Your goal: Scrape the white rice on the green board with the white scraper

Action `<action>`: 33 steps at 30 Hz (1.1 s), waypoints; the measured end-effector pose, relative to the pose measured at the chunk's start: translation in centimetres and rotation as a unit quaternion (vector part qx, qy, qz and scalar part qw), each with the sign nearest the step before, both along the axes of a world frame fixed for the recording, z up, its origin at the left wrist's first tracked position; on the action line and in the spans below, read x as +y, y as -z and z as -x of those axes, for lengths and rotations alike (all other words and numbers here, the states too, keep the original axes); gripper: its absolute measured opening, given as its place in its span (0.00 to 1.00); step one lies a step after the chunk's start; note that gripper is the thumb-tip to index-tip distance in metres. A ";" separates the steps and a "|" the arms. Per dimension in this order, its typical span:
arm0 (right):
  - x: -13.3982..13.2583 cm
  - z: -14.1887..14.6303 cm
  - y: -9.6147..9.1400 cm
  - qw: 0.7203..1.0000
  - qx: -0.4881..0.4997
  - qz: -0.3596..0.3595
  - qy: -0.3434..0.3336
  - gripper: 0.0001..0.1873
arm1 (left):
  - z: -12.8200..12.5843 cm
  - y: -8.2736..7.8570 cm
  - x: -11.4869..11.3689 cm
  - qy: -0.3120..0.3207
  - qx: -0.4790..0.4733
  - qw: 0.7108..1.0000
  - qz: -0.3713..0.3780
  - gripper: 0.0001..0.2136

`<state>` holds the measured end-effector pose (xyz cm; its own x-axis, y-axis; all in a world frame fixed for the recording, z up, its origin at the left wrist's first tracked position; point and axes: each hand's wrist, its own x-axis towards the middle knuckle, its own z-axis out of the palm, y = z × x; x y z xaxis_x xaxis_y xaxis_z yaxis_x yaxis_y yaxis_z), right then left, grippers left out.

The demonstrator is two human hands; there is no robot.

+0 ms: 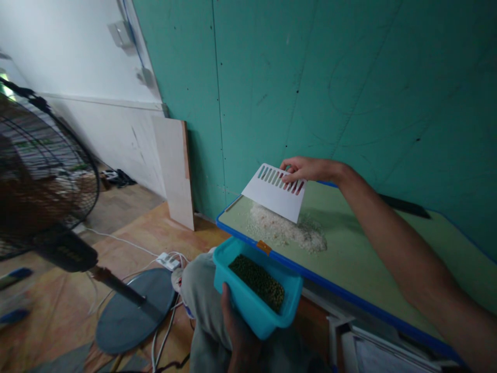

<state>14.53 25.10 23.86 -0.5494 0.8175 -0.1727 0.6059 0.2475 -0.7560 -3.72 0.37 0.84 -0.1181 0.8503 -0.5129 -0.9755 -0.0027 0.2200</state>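
My right hand [301,170] grips the slotted top of a white plastic scraper [272,192]. Its straight lower edge hangs over a heap of pale, rice-like grains [285,228] on the light green tabletop [349,248]. Below the table's blue edge, my left hand [241,326] is wrapped round the near side of a turquoise plastic tub [248,305], thumb on its outer wall. Small green beans [258,280] cover the bottom of the tub. The tub is tilted slightly and sits just under the table's edge; whether it touches the edge I cannot tell.
A standing fan [66,243] with a round base [135,311] is on the left. White cables and a power strip [168,260] lie on the floor. A pale board [174,171] leans against the green wall [272,77]. A dark flat strip [404,205] lies at the table's back edge.
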 end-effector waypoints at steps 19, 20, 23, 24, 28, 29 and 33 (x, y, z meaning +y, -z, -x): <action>-2.0 1.8 -0.6 0.999 -0.012 -0.009 -0.038 0.18 | -0.2 -0.9 0.1 -0.018 0.038 0.999 0.032 0.22; -2.0 1.8 -0.5 0.999 -0.012 -0.008 -0.041 0.18 | -0.2 -0.9 0.1 -0.018 0.037 0.999 0.033 0.22; -1.8 1.9 -0.3 0.999 -0.013 -0.006 -0.047 0.18 | -0.2 -0.8 0.1 -0.013 0.024 0.999 0.028 0.23; -1.8 1.9 -0.2 0.999 -0.013 -0.006 -0.049 0.18 | -0.2 -0.7 0.1 -0.015 0.019 0.999 0.026 0.23; -1.4 1.9 0.1 0.998 -0.012 0.008 -0.057 0.19 | -0.4 -0.4 0.1 -0.024 0.001 0.999 0.030 0.25; -1.4 2.0 0.2 0.998 -0.011 0.012 -0.060 0.19 | -0.4 -0.3 0.1 -0.022 -0.009 0.999 0.027 0.24; -1.5 2.2 0.3 0.998 -0.009 0.017 -0.065 0.20 | -0.3 -0.3 0.0 -0.007 -0.030 0.999 0.010 0.22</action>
